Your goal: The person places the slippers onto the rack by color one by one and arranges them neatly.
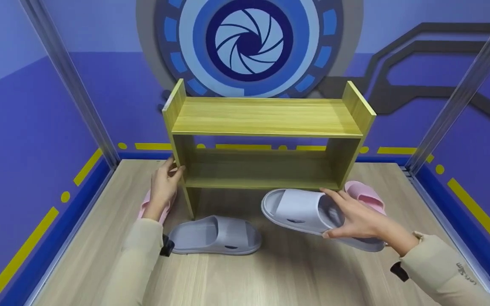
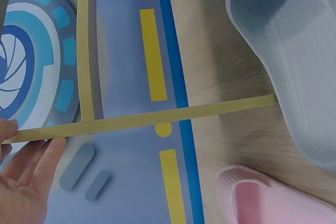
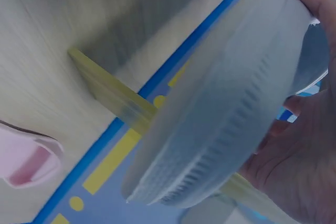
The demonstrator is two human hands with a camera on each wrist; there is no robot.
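In the head view a two-tier wooden shelf (image 1: 266, 117) stands at the back of the table. My left hand (image 1: 163, 187) holds its left side panel; the left wrist view has thumb and fingers on either side of the panel's edge (image 2: 121, 123). Off to the right, my right hand (image 1: 360, 216) grips a light grey slipper (image 1: 302, 208) near its opening, raised in front of the shelf's lower right, toe pointing left. The right wrist view shows the slipper's sole edge (image 3: 220, 114) from close by. Its matching grey slipper (image 1: 215, 236) lies on the table, toe pointing right.
A pink slipper (image 1: 366, 196) lies beyond the shelf's right side. Another pink slipper (image 1: 145, 205) is at the left, partly hidden by my left hand and wrist. Blue printed walls (image 1: 117, 97) and metal corner posts (image 1: 72, 93) enclose the wooden tabletop (image 1: 245, 280).
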